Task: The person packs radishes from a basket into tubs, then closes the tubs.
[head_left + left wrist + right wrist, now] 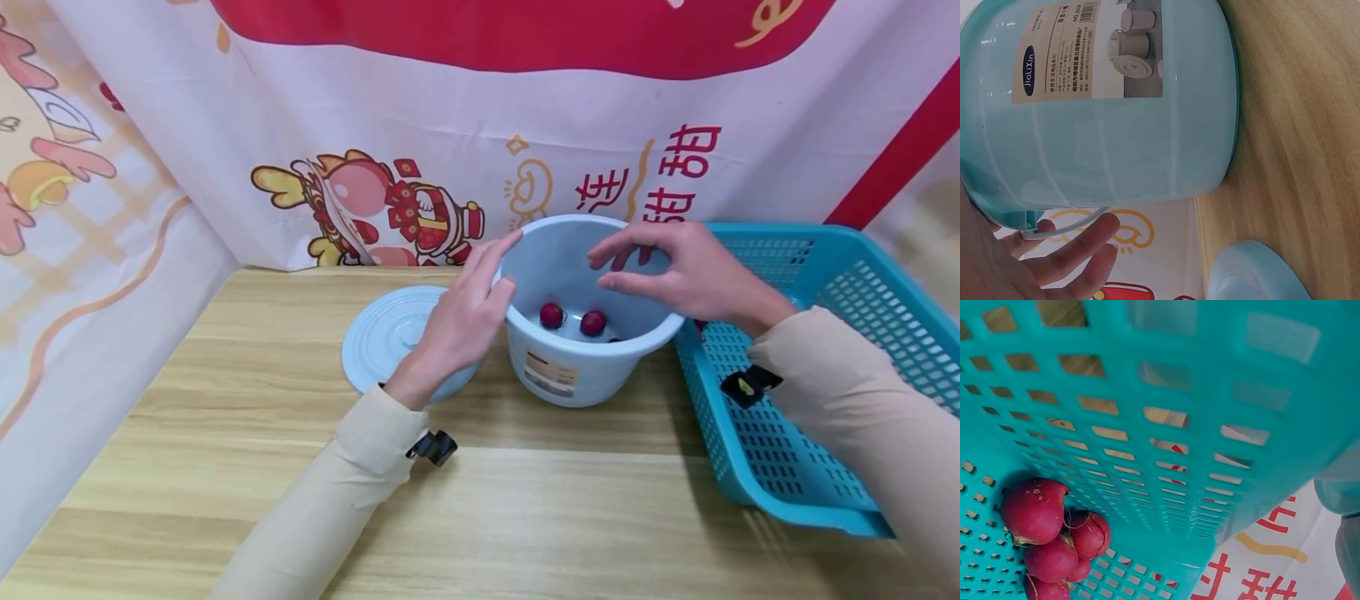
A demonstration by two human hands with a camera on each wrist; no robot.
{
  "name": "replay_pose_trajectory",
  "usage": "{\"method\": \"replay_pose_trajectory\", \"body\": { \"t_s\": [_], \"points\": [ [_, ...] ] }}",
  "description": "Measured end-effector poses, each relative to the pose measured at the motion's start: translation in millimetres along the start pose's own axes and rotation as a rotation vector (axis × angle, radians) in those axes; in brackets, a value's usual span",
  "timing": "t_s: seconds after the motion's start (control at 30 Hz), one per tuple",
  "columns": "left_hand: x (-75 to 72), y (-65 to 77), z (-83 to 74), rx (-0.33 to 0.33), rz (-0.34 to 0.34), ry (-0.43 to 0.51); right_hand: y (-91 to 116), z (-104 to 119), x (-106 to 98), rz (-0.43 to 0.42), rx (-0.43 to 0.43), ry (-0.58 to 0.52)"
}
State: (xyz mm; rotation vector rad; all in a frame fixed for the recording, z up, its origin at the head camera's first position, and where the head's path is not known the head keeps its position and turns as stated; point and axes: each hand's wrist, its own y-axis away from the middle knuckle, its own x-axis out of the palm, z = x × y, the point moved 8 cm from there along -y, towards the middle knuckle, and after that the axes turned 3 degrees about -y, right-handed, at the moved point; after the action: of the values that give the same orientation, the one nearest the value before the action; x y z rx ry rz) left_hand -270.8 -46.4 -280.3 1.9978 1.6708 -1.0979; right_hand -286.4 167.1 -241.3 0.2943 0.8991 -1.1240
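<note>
Right hand [675, 267]: above the mouth of the bucket [603, 379], right of the frame's centre — fingers loosely bent, thumb apart from them, nothing visible in its grasp.
Left hand [468, 304]: at the bucket's left rim, fingers fairly straight, near the handle [1066, 229]; it seems to steady rather than clasp.
Bucket: upright, just right of centre; the step in hand looks like handling radishes [551, 315] here (putting in or taking out, one moment cannot tell).
Radishes: two plain on the bucket's floor, a third mostly hidden by the near rim; a pile [1050, 555] sits in the basket [810, 512], lower left of the right-wrist view.
Reach: a move between the two containers would call for raising the right hand over both rims — the basket's wall is the likely snag.
Basket: right side of the frame, just beside the bucket, partly covered by the right forearm.
Lid [375, 333]: left of the bucket, on the table [525, 517], partly hidden by the left hand.
Cloth [420, 92]: upper frame, behind everything.
</note>
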Motion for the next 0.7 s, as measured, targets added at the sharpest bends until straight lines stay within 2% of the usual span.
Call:
{"method": "replay_pose_trajectory", "body": {
  "t_s": [0.33,0.53,0.7],
  "points": [
    [-2.1,1.7,-0.4,-0.010,0.000,-0.006,2,4,-9,0.014,0.018,-0.014],
    [-1.7,0.8,-2.0,0.001,-0.001,-0.014,10,2,-35,-0.069,0.008,-0.022],
    [-1.9,-0.1,-2.0,-0.008,0.006,-0.015,20,-17,-58,-0.121,0.063,-0.039]
  ]
}}
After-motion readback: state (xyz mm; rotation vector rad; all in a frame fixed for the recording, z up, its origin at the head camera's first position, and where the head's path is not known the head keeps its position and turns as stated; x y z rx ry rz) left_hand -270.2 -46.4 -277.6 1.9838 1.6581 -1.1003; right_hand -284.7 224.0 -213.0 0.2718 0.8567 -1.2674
